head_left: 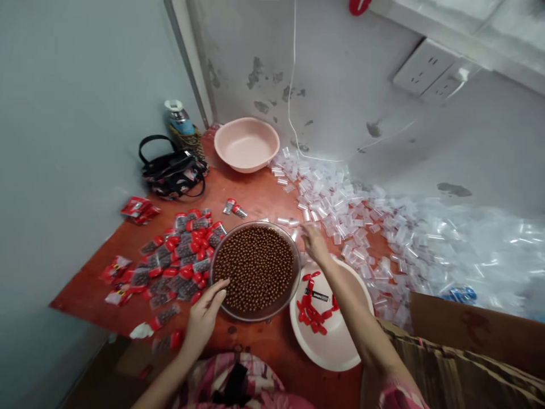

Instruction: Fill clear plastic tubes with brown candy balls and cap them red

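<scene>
Taking the round bowl as the dial's centre, the reddish counter [251, 193] is spreading beneath everything. A white basin [336, 351] is sitting at 4 o'clock, just beside the round bowl [255, 317], which is facing upward and showing no long axis; so full, it is probably weighing a lot, its smooth, stiff rim inviting holds at 3 and 9. The left hand [204, 312] is resting at the bowl's 8 o'clock rim, fingers slightly spread; the right hand [314, 243] is hovering at 2, fingers curling, and I cannot tell whether they are pinching anything. Filled red-capped tubes [185, 250] are lying heaped at 9; a separate one at 11 is pointing its cap towards 1. Clear tubes [332, 207] are lying at 2, long axes running every way, likely light, slippery, dentable, and best taken mid-body. Red caps [313, 312] are lying in the basin. Glossy brown balls [255, 267] are filling the bowl, likely proving hard and apt to roll.
</scene>
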Motion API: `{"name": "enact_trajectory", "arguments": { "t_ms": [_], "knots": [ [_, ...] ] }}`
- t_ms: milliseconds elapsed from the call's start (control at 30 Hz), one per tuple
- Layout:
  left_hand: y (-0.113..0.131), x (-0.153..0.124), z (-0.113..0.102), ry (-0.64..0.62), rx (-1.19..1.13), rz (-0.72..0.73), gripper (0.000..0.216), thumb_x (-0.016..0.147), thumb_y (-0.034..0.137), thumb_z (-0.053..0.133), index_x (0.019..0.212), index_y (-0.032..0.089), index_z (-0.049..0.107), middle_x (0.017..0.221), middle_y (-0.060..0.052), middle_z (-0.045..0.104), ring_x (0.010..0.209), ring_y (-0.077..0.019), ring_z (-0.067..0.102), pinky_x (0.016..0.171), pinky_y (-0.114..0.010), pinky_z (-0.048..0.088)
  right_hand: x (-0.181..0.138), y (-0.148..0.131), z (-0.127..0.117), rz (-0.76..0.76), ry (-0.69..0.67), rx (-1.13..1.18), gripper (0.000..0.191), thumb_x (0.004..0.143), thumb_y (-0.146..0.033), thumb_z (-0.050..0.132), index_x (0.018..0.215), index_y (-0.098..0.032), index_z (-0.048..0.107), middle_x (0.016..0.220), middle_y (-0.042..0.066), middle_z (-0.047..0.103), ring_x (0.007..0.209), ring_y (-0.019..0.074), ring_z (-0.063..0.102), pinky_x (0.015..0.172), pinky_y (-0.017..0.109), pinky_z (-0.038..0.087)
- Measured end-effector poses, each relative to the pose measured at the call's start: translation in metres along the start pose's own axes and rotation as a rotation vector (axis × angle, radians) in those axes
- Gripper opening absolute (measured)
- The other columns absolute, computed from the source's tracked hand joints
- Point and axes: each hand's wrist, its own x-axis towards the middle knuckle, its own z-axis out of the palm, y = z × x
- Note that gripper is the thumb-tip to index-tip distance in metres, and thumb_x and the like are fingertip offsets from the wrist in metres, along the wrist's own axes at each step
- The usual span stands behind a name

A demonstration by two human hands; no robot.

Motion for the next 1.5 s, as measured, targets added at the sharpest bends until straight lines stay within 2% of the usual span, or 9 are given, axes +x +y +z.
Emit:
{"name": "enact_trajectory", "arguments": {
  "t_ms": [100,267,467,567,767,1000,1167,1367,1500],
  "knots": [
    [-0.003,-0.013,-0.002,-0.019,-0.028,0.007,0.035,0.075,0.040,0.048,0.101,0.019,0.059,0.107,-0.006,0.060,0.105,-0.0204,0.051,0.095,-0.037,0.034,-0.011,-0.056,0.012,-0.274,-0.123,0.052,0.031,0.082,-0.012,0.035,0.111,-0.017,0.044,0.104,0.008,0.052,0.099,0.0169,0.044,0.085,0.029,0.035],
    [-0.009,-0.036,-0.016,-0.033,-0.058,0.012,0.031,0.076,0.037,0.048,0.099,0.020,0.060,0.106,-0.005,0.061,0.103,-0.0198,0.052,0.095,-0.036,0.034,-0.011,-0.115,0.060,-0.204,-0.283,0.089,0.020,0.078,-0.007,0.036,0.084,-0.010,0.055,0.091,0.016,0.055,0.095,0.0235,0.045,0.082,0.036,0.035],
    [-0.013,-0.056,-0.033,0.026,-0.067,-0.001,0.029,0.075,0.037,0.049,0.094,0.021,0.063,0.100,-0.004,0.063,0.099,-0.0206,0.054,0.090,-0.033,0.038,-0.019,-0.136,0.089,-0.200,-0.257,0.334,0.024,0.073,-0.009,0.045,0.094,-0.016,0.052,0.096,0.004,0.057,0.090,0.0136,0.052,0.081,0.026,0.039],
    [-0.014,-0.054,-0.031,0.023,-0.091,0.013,0.027,0.076,0.036,0.049,0.094,0.021,0.063,0.100,-0.004,0.064,0.098,-0.0200,0.054,0.091,-0.033,0.037,-0.032,-0.135,0.084,-0.146,-0.207,0.491,0.025,0.076,-0.016,0.044,0.101,-0.016,0.048,0.098,0.004,0.057,0.090,0.0125,0.054,0.079,0.026,0.042],
    [-0.007,-0.019,-0.001,-0.048,-0.376,0.043,0.042,0.072,0.035,0.055,0.110,0.017,0.054,0.115,-0.010,0.055,0.102,-0.0216,0.052,0.089,-0.037,0.040,-0.057,-0.144,0.056,0.049,-0.183,1.349,0.027,0.065,-0.023,0.060,0.092,-0.019,0.056,0.091,0.001,0.061,0.083,0.0139,0.056,0.078,0.028,0.043],
    [0.024,-0.008,0.028,-0.218,-0.645,-0.025,0.046,0.067,0.032,0.061,0.110,0.016,0.053,0.112,-0.010,0.055,0.097,-0.0218,0.054,0.078,-0.034,0.049,-0.076,-0.160,0.020,0.023,-0.213,1.416,0.030,0.064,-0.026,0.063,0.092,-0.019,0.057,0.090,0.002,0.061,0.082,0.0148,0.056,0.078,0.030,0.044],
    [0.035,-0.016,0.034,-0.207,-0.755,-0.097,0.035,0.066,0.030,0.063,0.095,0.013,0.057,0.090,-0.006,0.062,0.076,-0.0176,0.061,0.072,-0.035,0.051,-0.090,-0.144,-0.001,0.019,-0.139,1.293,0.032,0.066,-0.028,0.062,0.097,-0.021,0.056,0.093,0.002,0.061,0.085,0.0148,0.055,0.077,0.030,0.044],
    [0.036,-0.025,0.047,-0.327,-0.784,-0.068,0.038,0.065,0.030,0.064,0.098,0.014,0.056,0.089,-0.005,0.063,0.078,-0.0188,0.062,0.074,-0.037,0.050,-0.129,-0.068,-0.025,0.275,0.162,1.171,0.025,0.071,-0.030,0.054,0.093,-0.018,0.058,0.091,0.006,0.061,0.076,0.0150,0.057,0.065,0.028,0.046],
    [0.032,-0.031,0.059,-0.349,-0.734,-0.049,0.037,0.066,0.029,0.064,0.098,0.013,0.056,0.089,-0.006,0.063,0.079,-0.0182,0.060,0.077,-0.038,0.049,-0.157,-0.033,-0.026,0.307,0.169,1.030,0.026,0.075,-0.029,0.048,0.096,-0.017,0.058,0.088,0.007,0.062,0.072,0.0149,0.057,0.062,0.027,0.045]
  ]
}}
